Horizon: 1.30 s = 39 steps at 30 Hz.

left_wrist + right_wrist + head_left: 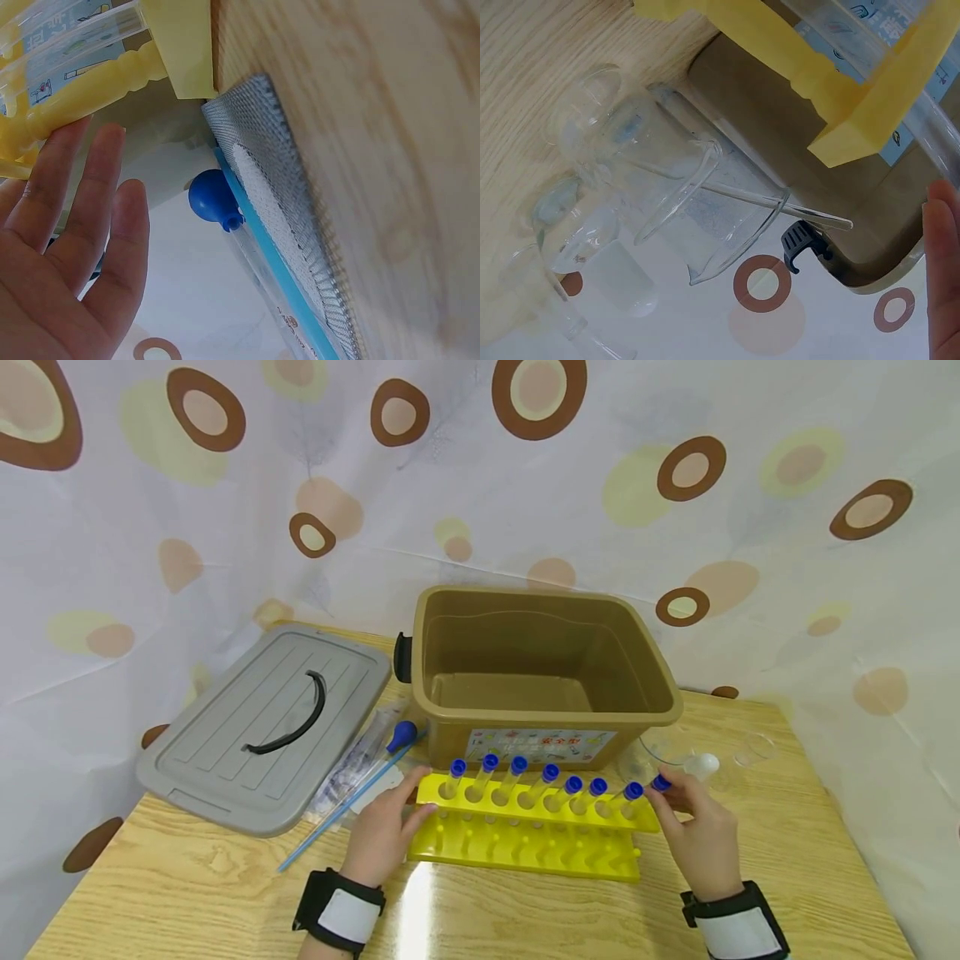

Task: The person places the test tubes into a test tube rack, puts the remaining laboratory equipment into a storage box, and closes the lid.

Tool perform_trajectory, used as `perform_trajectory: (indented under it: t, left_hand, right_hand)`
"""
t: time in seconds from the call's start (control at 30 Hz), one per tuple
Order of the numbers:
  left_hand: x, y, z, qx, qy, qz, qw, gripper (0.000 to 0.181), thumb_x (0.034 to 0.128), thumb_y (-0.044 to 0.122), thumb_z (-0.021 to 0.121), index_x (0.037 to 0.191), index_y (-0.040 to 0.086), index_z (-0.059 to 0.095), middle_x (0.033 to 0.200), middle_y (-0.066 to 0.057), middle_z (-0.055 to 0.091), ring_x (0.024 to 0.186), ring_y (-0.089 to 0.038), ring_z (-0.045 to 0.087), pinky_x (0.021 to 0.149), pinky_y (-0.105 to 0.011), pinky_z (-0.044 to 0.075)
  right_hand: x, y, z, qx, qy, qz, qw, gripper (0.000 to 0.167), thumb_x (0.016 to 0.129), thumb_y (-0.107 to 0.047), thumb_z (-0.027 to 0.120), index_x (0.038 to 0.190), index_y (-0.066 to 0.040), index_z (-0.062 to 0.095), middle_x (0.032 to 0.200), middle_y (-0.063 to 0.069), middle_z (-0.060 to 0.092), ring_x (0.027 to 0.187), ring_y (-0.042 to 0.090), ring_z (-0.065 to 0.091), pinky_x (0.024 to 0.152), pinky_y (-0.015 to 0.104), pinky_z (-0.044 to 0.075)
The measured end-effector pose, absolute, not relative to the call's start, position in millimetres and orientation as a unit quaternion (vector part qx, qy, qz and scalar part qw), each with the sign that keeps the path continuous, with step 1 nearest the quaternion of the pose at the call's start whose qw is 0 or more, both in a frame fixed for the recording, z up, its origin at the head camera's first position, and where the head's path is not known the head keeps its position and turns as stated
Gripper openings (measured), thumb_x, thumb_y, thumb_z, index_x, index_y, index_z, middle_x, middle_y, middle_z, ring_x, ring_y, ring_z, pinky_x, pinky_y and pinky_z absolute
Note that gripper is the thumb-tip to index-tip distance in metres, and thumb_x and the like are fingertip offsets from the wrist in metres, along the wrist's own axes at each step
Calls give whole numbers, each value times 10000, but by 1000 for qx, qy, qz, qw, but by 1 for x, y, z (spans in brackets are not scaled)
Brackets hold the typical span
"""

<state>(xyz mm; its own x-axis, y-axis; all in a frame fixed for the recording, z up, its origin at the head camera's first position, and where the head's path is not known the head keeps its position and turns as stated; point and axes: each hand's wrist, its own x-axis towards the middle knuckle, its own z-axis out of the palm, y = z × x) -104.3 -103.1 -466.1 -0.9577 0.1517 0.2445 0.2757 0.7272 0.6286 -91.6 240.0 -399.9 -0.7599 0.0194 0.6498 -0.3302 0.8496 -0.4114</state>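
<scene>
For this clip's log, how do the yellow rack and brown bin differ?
Colour: the rack is bright yellow, the bin brown. Size: the bin is taller and much deeper; the rack is low and narrow. Place: the rack sits in front, held at one end by the left hand; the bin stands behind it, untouched. Both are on the wooden table.
</scene>
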Motion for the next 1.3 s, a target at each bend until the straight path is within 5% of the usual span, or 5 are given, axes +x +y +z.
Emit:
perform_trajectory:
  t: [0.7, 0.9, 1.03, 1.13, 1.3]
  left_hand:
    - [-104, -104, -468, -112, -926, -351, 83, 469, 878, 267, 628, 1316, 140, 516, 908, -73, 676, 729, -204, 623, 574, -276, 468]
    - [-104, -104, -468, -115, -926, -349, 86, 470, 877, 277, 626, 1314, 147, 516, 901, -63, 672, 726, -196, 621, 569, -264, 464]
    - [-104, -104, -468, -118, -925, -350, 90, 470, 875, 279, 626, 1311, 143, 517, 905, -63, 673, 738, -197, 625, 582, -271, 474]
    - [-105, -104, -468, -120, -925, -350, 92, 467, 875, 278, 627, 1308, 140, 519, 906, -66, 674, 744, -202, 629, 587, -277, 480]
    - [-105, -104, -467, -121, -923, -355, 87, 467, 877, 269, 627, 1311, 137, 516, 912, -72, 675, 762, -209, 633, 607, -294, 492]
  right_hand:
    - [-89, 236, -400, 49, -926, 250, 278, 349, 740, 60, 730, 1052, 45, 573, 788, 147, 687, 633, 152, 639, 557, 7, 410]
    - [-83, 238, -396, 23, -936, 249, 246, 394, 792, -6, 708, 1141, 47, 534, 869, 205, 674, 721, 341, 657, 545, 197, 515]
    - [-76, 238, -392, -20, -934, 257, 247, 428, 806, -53, 713, 1180, 41, 528, 969, 212, 654, 832, 282, 624, 652, 78, 467]
    - [-69, 236, -389, -41, -921, 259, 288, 386, 792, -34, 720, 1138, 47, 569, 1005, 192, 646, 891, 36, 547, 728, -33, 323]
    - [-56, 233, -384, -8, -897, 231, 377, 240, 779, 0, 708, 992, 74, 626, 928, 224, 628, 822, 117, 515, 764, 72, 331]
